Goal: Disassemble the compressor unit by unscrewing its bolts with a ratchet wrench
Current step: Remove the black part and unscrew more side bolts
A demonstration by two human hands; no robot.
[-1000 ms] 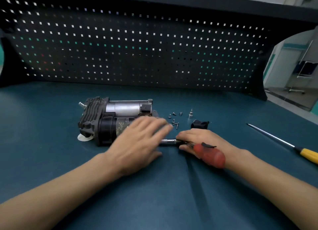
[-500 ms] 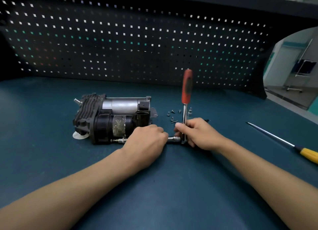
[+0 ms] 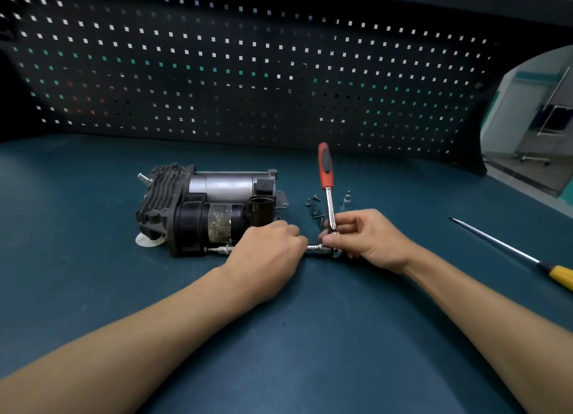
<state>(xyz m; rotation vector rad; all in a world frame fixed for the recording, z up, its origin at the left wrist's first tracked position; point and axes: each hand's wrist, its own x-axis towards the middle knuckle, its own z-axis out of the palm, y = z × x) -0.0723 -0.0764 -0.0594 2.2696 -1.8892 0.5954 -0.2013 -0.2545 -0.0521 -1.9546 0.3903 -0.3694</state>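
The black and silver compressor unit (image 3: 207, 209) lies on the teal bench. A ratchet wrench (image 3: 326, 178) with a red and black handle stands upright, its long chrome extension (image 3: 218, 250) running leftward along the bench to the compressor's front lower edge. My left hand (image 3: 266, 255) is curled round the middle of that extension, hiding it. My right hand (image 3: 362, 240) pinches the ratchet head at the base of the upright handle. Several loose bolts (image 3: 316, 210) lie just behind the wrench.
A long screwdriver (image 3: 508, 252) with a yellow handle lies at the right. A small chrome socket (image 3: 347, 198) stands near the bolts. A white disc (image 3: 147, 240) sits under the compressor's left end. A dark pegboard wall (image 3: 248, 72) closes the back.
The wrench handle swung up from lying toward me to standing upright. My left hand closed round the extension, whose tip now reaches the compressor. Little has moved in the last half second.
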